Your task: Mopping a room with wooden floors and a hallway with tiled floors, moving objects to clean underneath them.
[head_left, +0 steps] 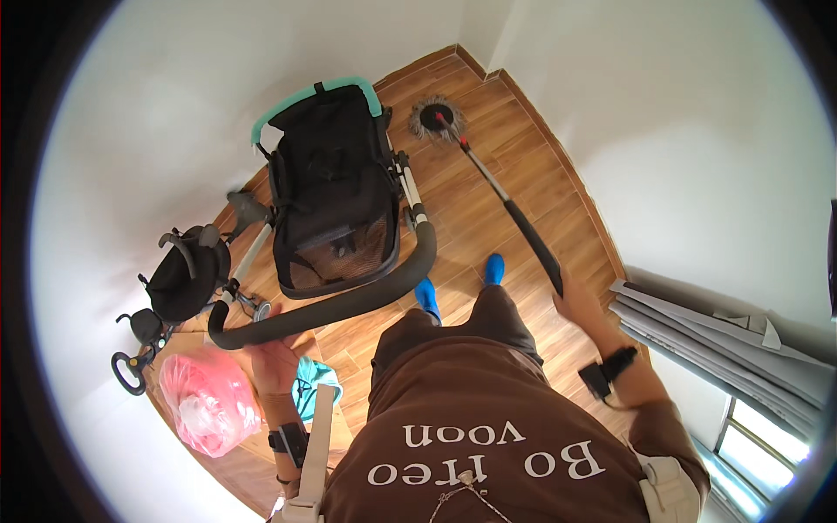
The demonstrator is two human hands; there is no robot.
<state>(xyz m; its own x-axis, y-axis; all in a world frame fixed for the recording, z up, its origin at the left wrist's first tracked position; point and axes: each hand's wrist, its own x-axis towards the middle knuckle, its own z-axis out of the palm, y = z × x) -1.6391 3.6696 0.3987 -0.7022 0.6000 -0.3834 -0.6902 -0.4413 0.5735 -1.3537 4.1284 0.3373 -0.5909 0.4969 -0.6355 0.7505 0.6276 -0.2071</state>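
A round mop (425, 127) with a grey fringed head and dark centre rests on the wooden floor near the far baseboard. Its pole runs back toward me, and my right hand (577, 302) is wrapped round the black grip (534, 242) at its end. On the left stands a black stroller (327, 187) with a mint-green canopy edge (301, 103). My left hand (275, 361) grips the stroller's curved black push bar (336, 314) near its left end; the bar partly hides the fingers.
A small black ride-on or folded stroller (187, 275) stands by the left wall. Behind my left hand lie a pink plastic bag (205, 401) and a teal cloth bag (314, 388). Grey curtains (724, 340) hang at the right. My blue shoes (494, 269) are on the floor.
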